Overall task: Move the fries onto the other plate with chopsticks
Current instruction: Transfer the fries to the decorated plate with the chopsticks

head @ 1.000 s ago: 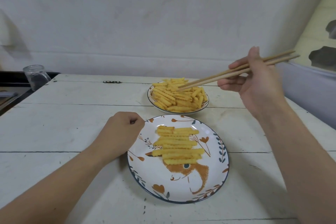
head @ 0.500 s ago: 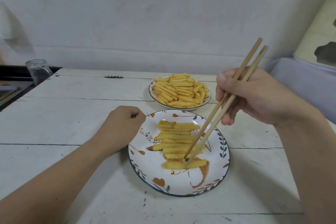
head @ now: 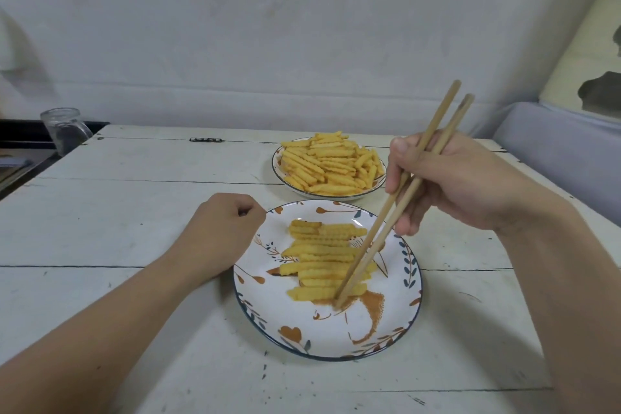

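Wooden chopsticks (head: 396,198): a pale pair, held steeply, upper ends up and to the right, tips down on the near plate.
Right hand (head: 460,185): thumb and fingers curled round the chopsticks about midway along them; the hand hangs over the right rim of the near plate.
Chopstick tips: close together, meeting the right end of the nearest fry (head: 324,292) in the row; whether they pinch it or only touch it I cannot tell.
Left hand (head: 218,235): a loose fist holding nothing, resting on the table against the left rim of the near plate.
Moved fries (head: 322,252): crinkle-cut pieces laid crosswise in a tidy row, one behind another, in the middle of the near plate.
Near plate (head: 336,336): white, dark-rimmed, painted with orange hearts, blue leaves and an orange figure partly under the fries.
Far plate (head: 279,161): smaller, white with a dark rim, just behind the near plate and apart from it.
Fries left (head: 331,163): a heaped, jumbled pile filling the far plate.
Table (head: 134,212): white painted planks, scuffed, with dark seams.
Glass mug (head: 65,129): clear, at the far left corner, beside the table edge.
Wall (head: 268,27): whitish, behind the table.
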Demonstrator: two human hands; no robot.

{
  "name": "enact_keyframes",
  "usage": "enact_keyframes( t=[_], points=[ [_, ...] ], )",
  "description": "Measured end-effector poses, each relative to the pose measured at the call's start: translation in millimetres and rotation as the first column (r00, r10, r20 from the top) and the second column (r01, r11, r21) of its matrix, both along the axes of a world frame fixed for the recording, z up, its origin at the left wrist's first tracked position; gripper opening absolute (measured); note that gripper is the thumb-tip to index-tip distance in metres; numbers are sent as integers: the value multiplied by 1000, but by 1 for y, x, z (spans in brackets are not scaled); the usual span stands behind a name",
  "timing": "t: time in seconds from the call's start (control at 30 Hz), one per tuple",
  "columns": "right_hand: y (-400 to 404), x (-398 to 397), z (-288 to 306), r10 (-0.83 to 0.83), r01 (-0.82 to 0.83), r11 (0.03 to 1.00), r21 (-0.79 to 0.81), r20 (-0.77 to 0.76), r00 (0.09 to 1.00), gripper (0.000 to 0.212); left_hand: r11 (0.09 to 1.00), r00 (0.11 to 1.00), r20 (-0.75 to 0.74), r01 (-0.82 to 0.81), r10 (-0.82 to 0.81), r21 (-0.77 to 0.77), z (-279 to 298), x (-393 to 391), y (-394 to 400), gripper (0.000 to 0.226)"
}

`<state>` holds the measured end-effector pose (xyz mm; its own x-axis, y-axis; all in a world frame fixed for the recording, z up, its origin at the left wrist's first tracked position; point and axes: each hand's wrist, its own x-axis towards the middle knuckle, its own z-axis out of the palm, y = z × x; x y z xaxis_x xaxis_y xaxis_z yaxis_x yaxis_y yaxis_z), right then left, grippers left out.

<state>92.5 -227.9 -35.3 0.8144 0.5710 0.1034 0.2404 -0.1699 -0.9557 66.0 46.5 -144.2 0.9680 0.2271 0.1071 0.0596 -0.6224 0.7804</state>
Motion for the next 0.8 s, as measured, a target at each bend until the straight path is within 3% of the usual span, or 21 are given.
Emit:
enact_keyframes(
  t=[0.2,0.27,0.33,0.4,0.47,0.57,0.8],
  points=[
    [-3,2,0,4,-4,1000,1,-3,1000,41,1000,1000,17,-10,9,15,0,0,-1,25],
    [-5,4,2,-23,23,997,69,-5,1000,40,1000,1000,17,-10,10,19,-1,0,0,26],
    [-7,12,1,-132,130,966,223,-4,991,43,1000,1000,13,-5,4,13,-1,1,0,26],
    [-7,24,-4,-306,283,873,396,-6,952,44,1000,1000,16,-3,3,9,-2,2,0,26],
    [-2,34,-15,-474,411,780,472,16,881,43,1000,1000,17,-6,6,0,-3,1,0,26],
    [12,42,-37,-574,488,756,437,84,814,43,1000,1000,17,-1,1,7,-5,1,0,26],
    [35,45,-48,-575,486,775,404,134,807,39,1000,1000,20,-8,8,10,-4,3,1,27]
  ],
)
